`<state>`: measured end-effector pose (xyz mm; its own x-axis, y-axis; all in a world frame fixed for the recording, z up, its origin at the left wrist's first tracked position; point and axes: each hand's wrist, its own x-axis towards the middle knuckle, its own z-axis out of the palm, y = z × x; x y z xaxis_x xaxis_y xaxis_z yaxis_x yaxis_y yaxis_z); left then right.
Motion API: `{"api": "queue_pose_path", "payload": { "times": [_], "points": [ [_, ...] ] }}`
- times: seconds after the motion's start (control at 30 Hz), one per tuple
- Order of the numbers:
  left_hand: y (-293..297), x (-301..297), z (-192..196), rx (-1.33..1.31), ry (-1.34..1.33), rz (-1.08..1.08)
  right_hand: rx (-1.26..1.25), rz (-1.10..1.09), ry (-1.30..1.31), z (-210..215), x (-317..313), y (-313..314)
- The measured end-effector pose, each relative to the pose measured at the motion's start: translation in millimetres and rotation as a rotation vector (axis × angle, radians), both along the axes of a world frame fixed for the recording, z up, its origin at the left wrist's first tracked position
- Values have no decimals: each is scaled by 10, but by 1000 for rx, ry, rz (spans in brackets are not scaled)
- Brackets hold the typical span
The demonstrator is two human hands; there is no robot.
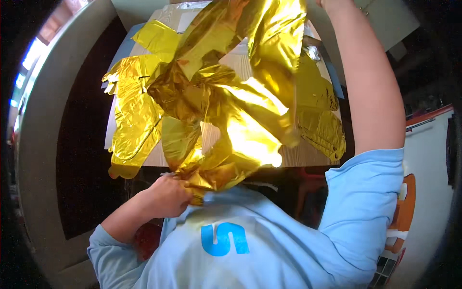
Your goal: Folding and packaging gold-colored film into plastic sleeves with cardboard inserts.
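A large, crumpled gold foil piece (pixel 260 96), which looks like a deflated foil balloon, hangs across the middle of the view over the table and down toward my chest. My left hand (pixel 169 195) is closed on its lower end, close to my shirt. Stretched far out to the upper right, my right arm ends in my right hand (pixel 330 4), mostly cut off by the top edge. Its fingers do not show, so its grip on the foil is unclear.
More flat gold foil (pixel 137 106) lies at the left of the wooden table (pixel 308 158), its lower end past the front edge. Another gold foil stack (pixel 320 111) lies at the right. An orange chair (pixel 406 212) stands at the right, and a pale partition (pixel 38 125) curves along the left.
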<state>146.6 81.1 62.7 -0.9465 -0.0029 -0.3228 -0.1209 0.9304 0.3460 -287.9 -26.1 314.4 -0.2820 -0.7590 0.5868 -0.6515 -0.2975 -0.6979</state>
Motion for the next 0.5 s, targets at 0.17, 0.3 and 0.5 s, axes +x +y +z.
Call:
{"api": "queue_pose_path", "payload": {
  "times": [0.17,0.3,0.5],
  "points": [
    [-326,-242,502,553,294,98,-89,206,22,156,20,-406],
    [-760,-761,182,-237,722,318,23,334,33,131,514,-426],
    [-1575,-435,-656,-274,429,591,-22,311,171,580,797,-235]
  ]
}}
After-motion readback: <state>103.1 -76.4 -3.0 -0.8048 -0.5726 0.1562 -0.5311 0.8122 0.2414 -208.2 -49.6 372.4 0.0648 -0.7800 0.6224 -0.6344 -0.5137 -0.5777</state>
